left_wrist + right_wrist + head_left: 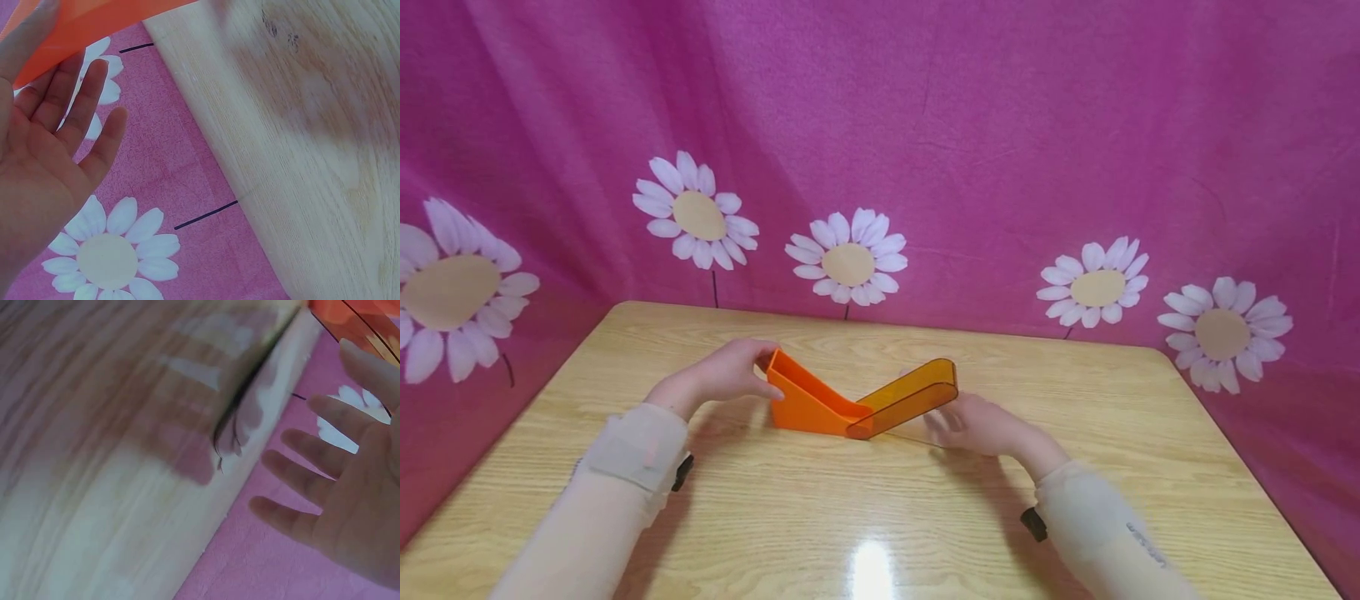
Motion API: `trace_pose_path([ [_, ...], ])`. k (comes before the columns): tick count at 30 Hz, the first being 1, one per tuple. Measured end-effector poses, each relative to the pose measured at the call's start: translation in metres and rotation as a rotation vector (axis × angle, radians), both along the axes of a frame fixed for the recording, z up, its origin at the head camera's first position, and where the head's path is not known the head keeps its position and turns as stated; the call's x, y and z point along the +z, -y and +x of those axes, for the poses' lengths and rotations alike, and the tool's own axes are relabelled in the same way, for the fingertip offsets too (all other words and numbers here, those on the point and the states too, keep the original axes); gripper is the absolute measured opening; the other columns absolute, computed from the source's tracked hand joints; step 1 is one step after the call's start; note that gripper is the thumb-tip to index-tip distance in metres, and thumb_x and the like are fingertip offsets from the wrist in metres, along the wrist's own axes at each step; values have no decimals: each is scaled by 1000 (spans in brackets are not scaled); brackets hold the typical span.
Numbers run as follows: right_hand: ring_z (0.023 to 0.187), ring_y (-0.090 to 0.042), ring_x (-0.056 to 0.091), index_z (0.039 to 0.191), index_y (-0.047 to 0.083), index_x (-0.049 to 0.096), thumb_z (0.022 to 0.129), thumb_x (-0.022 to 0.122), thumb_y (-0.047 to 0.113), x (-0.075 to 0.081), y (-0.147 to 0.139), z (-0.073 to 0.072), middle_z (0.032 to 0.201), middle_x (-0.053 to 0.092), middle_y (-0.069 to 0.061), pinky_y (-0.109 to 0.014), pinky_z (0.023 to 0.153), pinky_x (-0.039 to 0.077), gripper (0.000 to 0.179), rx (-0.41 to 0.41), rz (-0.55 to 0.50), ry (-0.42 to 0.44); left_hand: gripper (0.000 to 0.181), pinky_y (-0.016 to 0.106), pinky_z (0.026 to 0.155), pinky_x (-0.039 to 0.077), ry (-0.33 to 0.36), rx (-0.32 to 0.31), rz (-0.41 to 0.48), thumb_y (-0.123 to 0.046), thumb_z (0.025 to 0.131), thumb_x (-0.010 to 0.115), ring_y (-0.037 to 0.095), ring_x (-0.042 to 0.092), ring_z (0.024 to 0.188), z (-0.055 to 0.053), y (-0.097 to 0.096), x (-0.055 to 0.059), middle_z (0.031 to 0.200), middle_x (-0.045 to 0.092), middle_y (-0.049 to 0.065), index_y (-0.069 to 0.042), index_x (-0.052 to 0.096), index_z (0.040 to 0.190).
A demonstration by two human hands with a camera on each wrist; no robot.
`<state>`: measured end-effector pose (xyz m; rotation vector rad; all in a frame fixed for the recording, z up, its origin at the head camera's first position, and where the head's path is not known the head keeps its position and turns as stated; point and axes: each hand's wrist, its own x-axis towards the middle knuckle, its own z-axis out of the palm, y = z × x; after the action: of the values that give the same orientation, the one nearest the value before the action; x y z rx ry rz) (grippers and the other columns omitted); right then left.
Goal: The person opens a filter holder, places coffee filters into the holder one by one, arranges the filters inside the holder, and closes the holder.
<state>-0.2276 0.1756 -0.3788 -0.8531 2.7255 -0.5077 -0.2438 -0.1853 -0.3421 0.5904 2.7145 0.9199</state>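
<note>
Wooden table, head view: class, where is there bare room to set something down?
Bare wood: the near stretch between the left forearm and right forearm; the far strip between the orange holder and pink cloth. Crowded: the middle, where the left hand grips the holder and the right hand is beside the amber piece.

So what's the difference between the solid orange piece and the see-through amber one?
The orange piece is opaque, while the amber piece is see-through with dark edges.
The orange piece is a wedge, taller toward the head view's left; the amber piece is a long strip-like channel with a rounded end.
The orange piece appears to sit on the table; the amber piece slants upward from it.
Both are hollow and meet at their low ends.
</note>
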Motion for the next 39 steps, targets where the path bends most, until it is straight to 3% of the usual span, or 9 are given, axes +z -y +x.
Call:
trace_pose_path([
  [1,87,-25,59,125,12,55,91,58,26,-1,2,1,97,63,-11,-51,81,47,38,5,46,-12,35,45,94,44,-1,2,-1,-16,77,75,21,57,93,0,0,0,98,66,6,-4,62,108],
  [4,103,-34,58,126,9,55,90,61,29,-3,5,4,116,60,-15,-62,84,43,42,-22,166,5,35,46,94,44,-8,-6,4,-16,77,75,21,57,92,0,1,0,97,66,6,-3,62,107],
  [7,117,-44,50,128,5,55,85,67,29,-2,5,6,133,49,-23,-68,90,35,51,-43,222,58,34,47,94,44,-10,-10,11,-15,77,75,21,57,92,0,1,0,97,66,6,-3,62,107],
  [9,118,-44,49,128,3,55,83,68,29,-2,4,7,134,48,-24,-68,93,35,53,-48,228,70,35,47,94,44,-10,-11,12,-16,78,75,21,57,92,0,1,1,97,66,7,-3,61,107],
  [16,108,-32,57,118,-1,61,83,68,24,-3,-4,3,118,60,-18,-47,96,43,43,-16,202,50,34,46,93,44,-24,-20,11,-15,78,75,20,57,92,0,1,0,97,66,7,-2,62,106],
  [27,79,-17,56,100,1,67,84,67,23,0,-22,-2,86,65,-5,-39,83,48,28,-59,190,36,33,44,92,45,-20,-16,21,-15,78,75,20,57,91,0,1,0,97,66,6,-3,62,106],
  [33,78,-19,59,93,3,69,83,68,19,0,-29,-3,86,68,-6,-41,83,49,19,-144,182,12,32,44,92,44,-31,-16,11,-14,77,75,20,57,91,0,1,0,96,66,6,-3,62,105],
  [39,68,-15,51,83,6,68,81,70,17,-5,-30,-5,75,65,-2,-37,74,49,12,-252,182,-50,31,44,92,44,-40,-17,6,-14,77,75,20,58,90,0,1,0,94,67,5,-3,63,103],
])
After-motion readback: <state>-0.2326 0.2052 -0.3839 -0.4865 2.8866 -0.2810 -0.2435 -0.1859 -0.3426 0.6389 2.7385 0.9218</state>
